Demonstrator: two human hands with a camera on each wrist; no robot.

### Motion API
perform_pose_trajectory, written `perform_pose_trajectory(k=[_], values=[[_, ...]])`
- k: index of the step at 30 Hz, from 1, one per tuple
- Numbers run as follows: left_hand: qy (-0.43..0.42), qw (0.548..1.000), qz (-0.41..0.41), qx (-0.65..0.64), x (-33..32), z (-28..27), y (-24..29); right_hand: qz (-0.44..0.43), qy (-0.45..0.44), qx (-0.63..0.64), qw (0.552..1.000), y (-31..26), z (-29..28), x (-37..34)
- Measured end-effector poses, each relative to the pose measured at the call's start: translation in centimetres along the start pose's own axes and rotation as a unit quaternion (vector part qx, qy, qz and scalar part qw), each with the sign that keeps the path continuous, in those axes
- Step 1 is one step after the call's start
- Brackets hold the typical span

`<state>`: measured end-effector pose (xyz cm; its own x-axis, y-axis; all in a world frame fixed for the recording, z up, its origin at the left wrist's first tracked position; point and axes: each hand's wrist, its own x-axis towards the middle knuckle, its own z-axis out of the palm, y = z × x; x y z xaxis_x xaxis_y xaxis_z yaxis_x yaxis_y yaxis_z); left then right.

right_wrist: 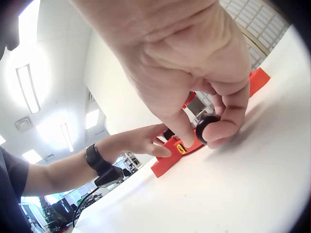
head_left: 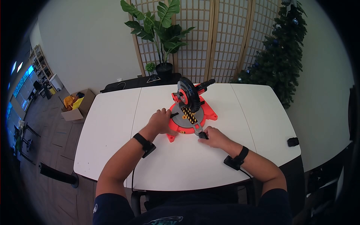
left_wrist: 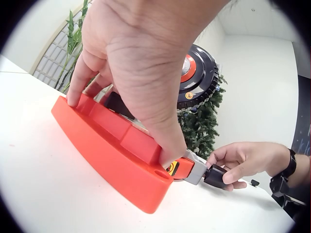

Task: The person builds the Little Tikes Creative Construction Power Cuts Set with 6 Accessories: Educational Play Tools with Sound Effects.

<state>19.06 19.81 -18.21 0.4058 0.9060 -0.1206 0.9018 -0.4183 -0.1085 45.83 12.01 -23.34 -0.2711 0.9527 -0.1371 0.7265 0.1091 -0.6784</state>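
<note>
A toy miter saw (head_left: 188,108) stands on the white table, with a red base (left_wrist: 109,148), a grey round turntable (head_left: 179,117) and a raised black blade disc (head_left: 192,95). My left hand (head_left: 160,122) grips the left side of the base, its thumb near the front by a yellow sticker and its fingers toward the back. At the front, my right hand (head_left: 215,138) holds the black knob (left_wrist: 215,176) of the turntable's grey arm between thumb and fingers. In the right wrist view the thumb and fingers surround the knob's round end (right_wrist: 206,129).
A small black object (head_left: 293,142) lies near the table's right edge. Behind the table stand a potted plant (head_left: 164,69), a folding screen (head_left: 228,41) and a decorated Christmas tree (head_left: 275,56). On the floor at left is a cardboard box (head_left: 87,103). A cable runs from each wrist camera.
</note>
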Motion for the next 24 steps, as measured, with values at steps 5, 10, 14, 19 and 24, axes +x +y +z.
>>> perform_pose_trajectory(k=[5,10,14,19,24], values=[[0.020,1.000,0.007,0.002,0.1,0.5,-0.2,-0.007,0.001,0.047,0.999,1.3,0.5,0.8],[0.023,1.000,0.006,-0.003,0.1,0.6,-0.2,0.040,-0.028,0.094,0.994,0.9,0.1,0.6],[-0.005,1.000,0.000,-0.004,-0.1,0.1,0.0,0.012,-0.020,0.038,0.999,-0.3,-0.6,-0.3],[0.022,1.000,0.004,-0.003,0.1,0.6,-0.2,0.022,-0.038,0.056,0.997,0.0,-0.4,0.2],[0.024,1.000,0.005,-0.004,0.1,0.6,-0.2,0.004,-0.057,0.042,0.997,0.5,0.0,0.6]])
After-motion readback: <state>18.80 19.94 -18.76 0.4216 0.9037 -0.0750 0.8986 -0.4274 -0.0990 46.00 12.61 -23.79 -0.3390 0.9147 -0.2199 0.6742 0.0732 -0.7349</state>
